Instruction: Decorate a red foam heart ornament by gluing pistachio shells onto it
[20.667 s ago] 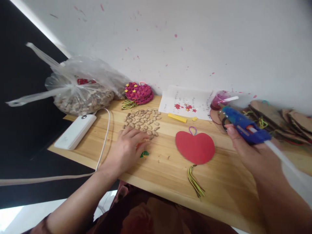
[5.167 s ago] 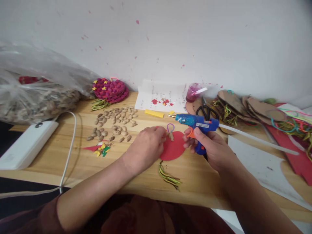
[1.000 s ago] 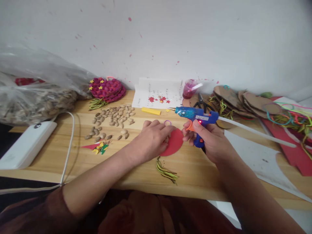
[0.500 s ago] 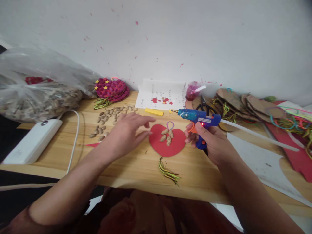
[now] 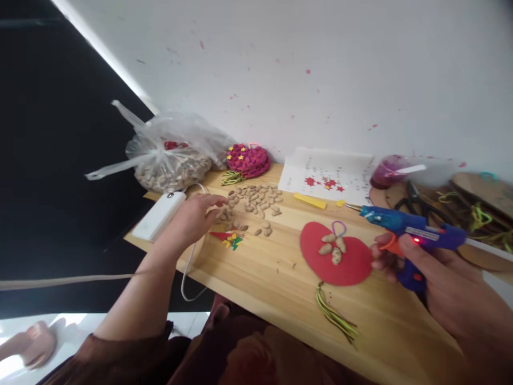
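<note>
My right hand (image 5: pixel 436 272) grips a blue hot glue gun (image 5: pixel 401 222) with an orange trigger and a lit red light; its nozzle points left. Below and left of the nozzle lies a red heart-shaped card (image 5: pixel 315 251). Several peanuts (image 5: pixel 336 255) sit on the card in a small cluster, under a purple loop (image 5: pixel 339 228). A green yarn tassel (image 5: pixel 334 315) hangs off its lower edge. Over the left side of the table, my left hand (image 5: pixel 196 216) has thumb and fingers apart, with nothing visible between them. Its fingertips are beside loose peanuts (image 5: pixel 262 198).
A white power bank (image 5: pixel 158 216) with a cable lies beneath my left forearm's side. Behind it stands a plastic bag of peanuts (image 5: pixel 172 166). Farther back are a purple-red peanut-covered craft (image 5: pixel 250 160), paper with small stars (image 5: pixel 296 171), a yellow strip (image 5: pixel 310 201) and a cup (image 5: pixel 388 171).
The view has swung left. My left hand has moved left from beside the heart card to the loose peanuts. The glue gun stays in my right hand.
</note>
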`<state>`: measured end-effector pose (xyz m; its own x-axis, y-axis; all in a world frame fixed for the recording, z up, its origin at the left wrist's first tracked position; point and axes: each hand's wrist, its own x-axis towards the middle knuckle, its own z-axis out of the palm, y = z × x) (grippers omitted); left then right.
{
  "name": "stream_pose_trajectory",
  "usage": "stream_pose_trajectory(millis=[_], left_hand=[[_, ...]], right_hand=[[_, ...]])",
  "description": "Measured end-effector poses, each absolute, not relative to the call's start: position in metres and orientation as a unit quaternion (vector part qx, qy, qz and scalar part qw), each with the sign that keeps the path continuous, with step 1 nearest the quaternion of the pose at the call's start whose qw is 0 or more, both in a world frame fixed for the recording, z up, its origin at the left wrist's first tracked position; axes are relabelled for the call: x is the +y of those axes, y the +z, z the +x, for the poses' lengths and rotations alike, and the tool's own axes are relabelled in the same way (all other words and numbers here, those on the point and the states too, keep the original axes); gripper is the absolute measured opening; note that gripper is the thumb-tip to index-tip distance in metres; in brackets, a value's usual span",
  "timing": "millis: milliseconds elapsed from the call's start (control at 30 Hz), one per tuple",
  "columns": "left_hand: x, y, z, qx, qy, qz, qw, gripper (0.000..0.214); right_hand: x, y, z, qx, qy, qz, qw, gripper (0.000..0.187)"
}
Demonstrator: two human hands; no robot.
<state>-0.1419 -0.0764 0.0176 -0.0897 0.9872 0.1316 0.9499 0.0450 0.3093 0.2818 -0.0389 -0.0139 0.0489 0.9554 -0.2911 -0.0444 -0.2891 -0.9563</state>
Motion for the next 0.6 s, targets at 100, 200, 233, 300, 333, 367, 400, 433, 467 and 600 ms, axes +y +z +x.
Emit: stream_pose_trajectory(millis=[100, 200, 233, 300, 333, 367, 400, 433, 467, 600], left_hand=[[-0.081, 0.014, -0.141, 0.736, 0.155, 0.654, 0.084, 0.035], [-0.083, 0.013, -0.139, 0.752, 0.143, 0.637, 0.093, 0.033], [-0.083, 0.013, -0.139, 0.756, 0.138, 0.633, 0.094, 0.032], [-0.083, 0.012, -0.14, 0.76, 0.133, 0.629, 0.093, 0.032], [-0.083, 0.01, -0.141, 0.762, 0.134, 0.626, 0.094, 0.032], [-0.082, 0.009, -0.143, 0.763, 0.136, 0.625, 0.095, 0.032], [-0.082, 0.007, -0.144, 0.763, 0.139, 0.624, 0.098, 0.031], [-0.081, 0.005, -0.144, 0.761, 0.141, 0.626, 0.101, 0.03], [-0.08, 0.003, -0.144, 0.758, 0.142, 0.628, 0.101, 0.029], [-0.074, -0.003, -0.134, 0.745, 0.138, 0.646, 0.094, 0.028]], right_hand=[[-0.036, -0.015, 0.283, -0.413, 0.552, -0.587, 0.425, 0.053], [-0.034, -0.016, 0.284, -0.427, 0.529, -0.598, 0.424, 0.053], [-0.035, -0.016, 0.284, -0.43, 0.527, -0.6, 0.421, 0.051], [-0.037, -0.012, 0.282, -0.429, 0.526, -0.606, 0.414, 0.044], [-0.038, -0.01, 0.281, -0.428, 0.527, -0.61, 0.409, 0.041], [-0.04, -0.008, 0.28, -0.428, 0.525, -0.614, 0.406, 0.039], [-0.041, -0.006, 0.279, -0.427, 0.521, -0.617, 0.406, 0.038], [-0.042, -0.005, 0.278, -0.428, 0.518, -0.618, 0.408, 0.039], [-0.042, -0.004, 0.278, -0.429, 0.515, -0.617, 0.411, 0.04], [-0.041, -0.004, 0.278, -0.431, 0.522, -0.614, 0.406, 0.042]])
